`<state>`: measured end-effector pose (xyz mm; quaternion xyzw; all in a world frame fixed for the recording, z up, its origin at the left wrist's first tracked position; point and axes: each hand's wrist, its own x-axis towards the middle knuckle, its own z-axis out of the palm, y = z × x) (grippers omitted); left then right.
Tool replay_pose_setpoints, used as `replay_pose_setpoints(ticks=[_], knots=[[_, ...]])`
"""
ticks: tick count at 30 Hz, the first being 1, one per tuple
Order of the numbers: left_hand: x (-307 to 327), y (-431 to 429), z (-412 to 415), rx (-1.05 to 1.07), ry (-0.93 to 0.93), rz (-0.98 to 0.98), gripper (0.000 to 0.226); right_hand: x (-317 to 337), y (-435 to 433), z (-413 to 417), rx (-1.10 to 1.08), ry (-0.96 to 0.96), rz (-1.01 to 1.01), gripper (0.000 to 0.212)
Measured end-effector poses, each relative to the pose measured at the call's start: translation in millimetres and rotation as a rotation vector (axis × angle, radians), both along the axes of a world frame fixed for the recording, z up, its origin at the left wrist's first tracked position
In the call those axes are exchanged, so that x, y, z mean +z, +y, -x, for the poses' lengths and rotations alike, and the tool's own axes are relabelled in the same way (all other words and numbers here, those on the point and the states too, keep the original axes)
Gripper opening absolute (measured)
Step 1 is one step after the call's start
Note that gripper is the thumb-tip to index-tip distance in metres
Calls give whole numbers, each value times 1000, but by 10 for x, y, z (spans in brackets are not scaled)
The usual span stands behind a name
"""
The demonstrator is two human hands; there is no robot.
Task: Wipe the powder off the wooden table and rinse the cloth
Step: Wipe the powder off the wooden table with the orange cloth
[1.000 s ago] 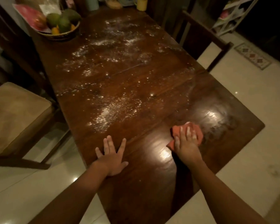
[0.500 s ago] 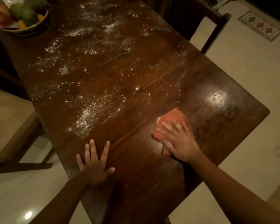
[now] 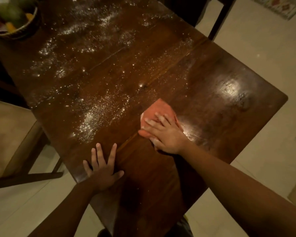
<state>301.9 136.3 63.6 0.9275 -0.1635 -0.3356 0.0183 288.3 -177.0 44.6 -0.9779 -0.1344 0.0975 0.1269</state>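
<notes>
White powder [image 3: 92, 120] lies scattered over the dark wooden table [image 3: 161, 168], thickest in a patch left of centre and in streaks toward the far end. An orange cloth [image 3: 159, 108] lies flat on the table just right of that patch. My right hand [image 3: 164, 134] presses on the cloth with straight fingers spread across it. My left hand [image 3: 102, 171] rests flat on the bare wood near the table's left edge, fingers spread, holding nothing.
A woven basket of fruit [image 3: 12, 16] stands at the far left corner. A cushioned chair [image 3: 9, 135] sits left of the table, and a dark chair frame [image 3: 219, 19] stands at the far right. Pale tiled floor [image 3: 256, 53] and a patterned mat [image 3: 280, 6] lie beyond.
My right hand has slid the cloth left and away, toward the thick powder patch. The view has tilted down and closer. My left hand stays planted on the table.
</notes>
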Motion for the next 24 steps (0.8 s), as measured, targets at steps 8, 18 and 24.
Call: replay_pose_setpoints(ticks=[8, 18, 24], knots=[[53, -11, -99, -36, 135, -29, 101, 64, -61, -190, -816, 58, -38, 58], [71, 178, -101, -12, 141, 176, 106, 10, 982, 1231, -432, 35, -45, 51], [41, 834, -18, -311, 59, 258, 78, 156, 2142, 1932, -639, 143, -36, 59]])
